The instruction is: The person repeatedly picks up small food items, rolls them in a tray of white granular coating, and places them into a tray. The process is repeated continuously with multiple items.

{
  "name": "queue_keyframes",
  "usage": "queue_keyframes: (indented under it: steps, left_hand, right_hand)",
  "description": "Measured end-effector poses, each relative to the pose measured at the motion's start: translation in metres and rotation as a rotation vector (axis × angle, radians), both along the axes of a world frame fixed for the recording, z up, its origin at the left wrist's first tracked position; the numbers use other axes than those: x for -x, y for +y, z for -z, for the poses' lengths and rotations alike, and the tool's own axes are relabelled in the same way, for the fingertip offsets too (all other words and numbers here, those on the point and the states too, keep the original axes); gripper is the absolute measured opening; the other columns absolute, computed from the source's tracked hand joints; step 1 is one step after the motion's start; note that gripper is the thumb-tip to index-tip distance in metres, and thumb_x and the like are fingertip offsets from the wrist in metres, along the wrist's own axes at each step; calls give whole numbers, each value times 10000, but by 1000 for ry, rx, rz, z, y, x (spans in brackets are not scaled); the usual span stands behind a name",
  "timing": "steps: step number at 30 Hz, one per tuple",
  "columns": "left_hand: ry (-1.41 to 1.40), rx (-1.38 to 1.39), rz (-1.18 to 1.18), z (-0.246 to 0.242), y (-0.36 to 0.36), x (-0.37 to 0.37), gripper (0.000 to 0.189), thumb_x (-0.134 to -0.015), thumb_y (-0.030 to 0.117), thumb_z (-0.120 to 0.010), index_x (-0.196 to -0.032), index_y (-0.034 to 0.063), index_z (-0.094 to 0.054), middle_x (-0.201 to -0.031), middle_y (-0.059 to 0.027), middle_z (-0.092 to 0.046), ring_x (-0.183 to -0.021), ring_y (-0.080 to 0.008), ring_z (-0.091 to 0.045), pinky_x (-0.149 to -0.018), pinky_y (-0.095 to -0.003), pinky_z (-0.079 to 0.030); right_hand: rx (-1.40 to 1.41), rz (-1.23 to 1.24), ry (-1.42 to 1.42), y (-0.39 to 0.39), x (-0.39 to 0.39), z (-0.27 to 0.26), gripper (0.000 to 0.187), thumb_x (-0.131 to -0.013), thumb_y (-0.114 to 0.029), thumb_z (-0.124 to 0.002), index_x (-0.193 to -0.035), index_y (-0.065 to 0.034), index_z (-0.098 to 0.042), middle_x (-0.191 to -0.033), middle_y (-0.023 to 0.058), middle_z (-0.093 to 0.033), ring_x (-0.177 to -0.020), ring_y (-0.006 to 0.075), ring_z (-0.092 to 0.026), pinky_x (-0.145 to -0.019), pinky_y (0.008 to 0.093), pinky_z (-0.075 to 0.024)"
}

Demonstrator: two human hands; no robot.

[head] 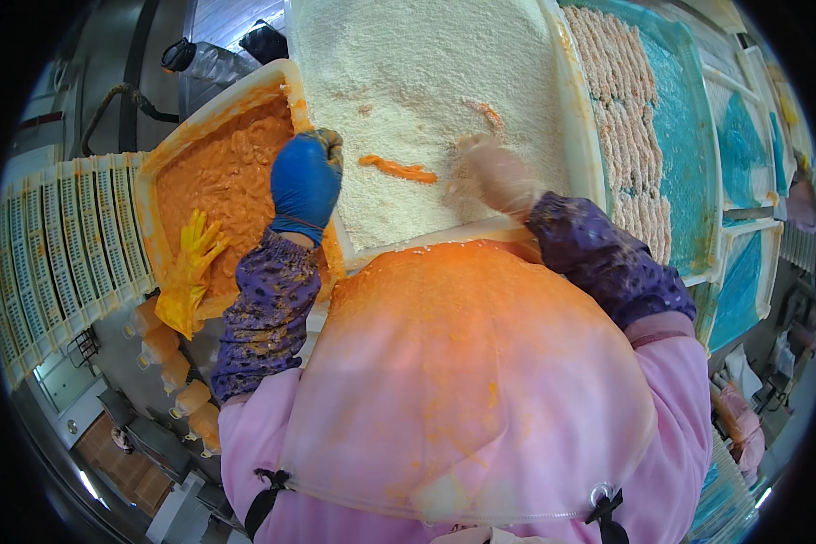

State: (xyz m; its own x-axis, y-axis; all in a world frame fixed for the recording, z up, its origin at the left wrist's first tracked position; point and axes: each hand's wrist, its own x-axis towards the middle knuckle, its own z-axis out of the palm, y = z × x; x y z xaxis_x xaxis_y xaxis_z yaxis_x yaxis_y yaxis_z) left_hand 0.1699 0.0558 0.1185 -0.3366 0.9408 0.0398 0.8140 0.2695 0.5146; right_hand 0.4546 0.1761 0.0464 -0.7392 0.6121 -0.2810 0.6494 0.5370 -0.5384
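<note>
My left hand [306, 182], in a blue glove with crusted fingertips, is curled into a fist above the wall between two tubs. Nothing shows sticking out of it. My right hand [496, 173], pale and blurred by motion, is low over the pale crumbs [408, 75] in the large white tub [580, 129]. What its fingers hold, if anything, is hidden by the blur. Between the hands lies an orange-coated strip [398, 168] on the crumbs. A partly crumbed strip [487, 117] rests just beyond my right hand. Left of them, orange battered pieces [238, 163] fill a second tub [204, 122].
A yellow rubber glove [190, 272] hangs over the batter tub's near left edge. At the right, a tray lined with blue plastic [683, 136] bears rows of crumbed strips [625, 122]. Stacked crates [75, 245] stand at left; a clear bottle [211, 61] lies behind the batter tub.
</note>
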Motion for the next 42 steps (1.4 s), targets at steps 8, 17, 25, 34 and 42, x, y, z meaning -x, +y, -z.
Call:
queue_keyframes:
  steps: [8,17,25,34,42]
  left_hand:
    - [-91,-299,-126,18,-41,75,165,-966,77,-731,-1105,8,-785,-1063,-188,-775,-1027,-365,-753,-892,-407,-598]
    - [179,377,-541,106,-164,151,339,-957,254,-812,-1197,15,-801,-1142,-234,-788,-1063,-383,-757,-888,-455,-596]
    - [176,567,-550,98,-154,137,367,-969,338,-794,-1137,12,-807,-1134,-254,-774,-1052,-426,-738,-899,-489,-594]
    - [183,605,-450,94,-146,127,399,-1022,300,-735,-1231,-38,-770,-1319,-261,-731,-1227,-426,-694,-1004,-505,-575]
    - [-5,258,-441,104,-194,144,438,-1034,208,-746,-1354,-80,-665,-1340,-257,-713,-1181,-389,-702,-1015,-443,-545]
  right_hand:
    - [-36,-52,72,-37,85,-4,759,-785,-322,-951,-1307,70,-562,-1278,273,-640,-1244,419,-634,-1064,460,-539]
    - [-69,-152,-22,-19,64,-9,600,-844,-297,-874,-1241,81,-630,-1257,282,-653,-1183,436,-651,-1043,471,-541]
    - [-20,-196,-111,-37,77,-7,478,-1045,-371,-696,-1312,17,-617,-1237,237,-676,-1138,436,-673,-966,501,-559]
    - [647,160,287,-26,84,-24,437,-1020,-350,-747,-1215,39,-720,-823,90,-667,-787,205,-641,-728,397,-536]
    - [1142,587,869,33,-89,-90,385,-1131,-379,-613,-1393,-100,-655,-700,-125,-386,-514,12,-333,-452,201,-310]
